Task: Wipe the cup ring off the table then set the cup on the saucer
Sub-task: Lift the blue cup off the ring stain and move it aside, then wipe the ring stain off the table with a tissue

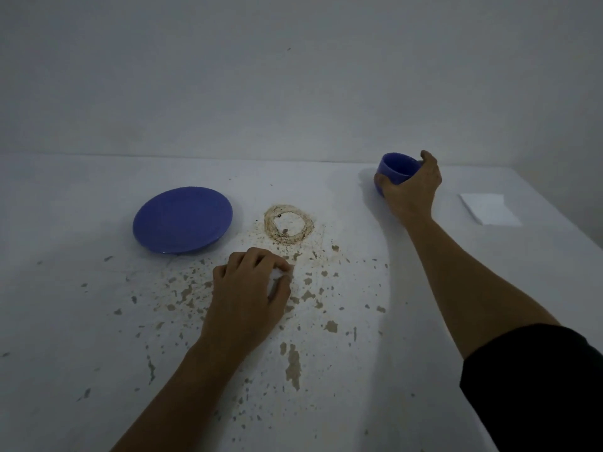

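Cup [393,172] gripped by right hand [412,187]; left hand [248,288] clutches tissue [277,277] near ring [288,225].

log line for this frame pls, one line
stage: pre-wipe | ring: still on table | left hand: on tissue near ring | right hand: holding cup, far right | saucer: empty

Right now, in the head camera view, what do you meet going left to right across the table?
Blue saucer → left hand closed on a white wad → brown cup ring → right hand gripping the blue cup → white napkin.
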Tool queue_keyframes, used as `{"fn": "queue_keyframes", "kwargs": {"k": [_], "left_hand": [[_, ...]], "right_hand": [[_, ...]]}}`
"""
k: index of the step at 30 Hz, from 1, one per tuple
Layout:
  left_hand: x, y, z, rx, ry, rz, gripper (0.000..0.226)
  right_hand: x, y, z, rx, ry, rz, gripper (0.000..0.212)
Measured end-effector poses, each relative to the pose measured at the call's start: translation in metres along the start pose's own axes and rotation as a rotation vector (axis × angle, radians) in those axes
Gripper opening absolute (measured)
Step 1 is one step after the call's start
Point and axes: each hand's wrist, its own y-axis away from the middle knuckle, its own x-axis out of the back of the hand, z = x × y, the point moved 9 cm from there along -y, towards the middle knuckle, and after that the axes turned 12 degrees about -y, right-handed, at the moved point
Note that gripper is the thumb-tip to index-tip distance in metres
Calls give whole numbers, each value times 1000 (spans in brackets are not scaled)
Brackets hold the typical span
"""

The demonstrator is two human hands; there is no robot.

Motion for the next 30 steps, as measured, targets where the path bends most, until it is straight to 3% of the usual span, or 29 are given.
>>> {"fn": "queue_keyframes", "kwargs": {"k": [6, 13, 18, 23, 26, 30], "left_hand": [[-1, 0, -1, -5, 9, 0, 15], [-2, 0, -2, -9, 29, 11, 14], [2, 1, 1, -32, 35, 54, 12], [-1, -1, -2, 8, -2, 5, 17], [-6, -8, 1, 68, 8, -56, 22], [-10, -17, 53, 4, 134, -70, 19]], "right_hand": [[-4, 1, 2, 31, 34, -18, 94], [3, 8, -6, 70, 241, 10, 90], [15, 44, -27, 116, 174, 102, 41], [10, 109, -58, 231, 66, -39, 11], [-2, 142, -58, 206, 147, -230, 7], [0, 179, -53, 235, 184, -324, 7]]}}
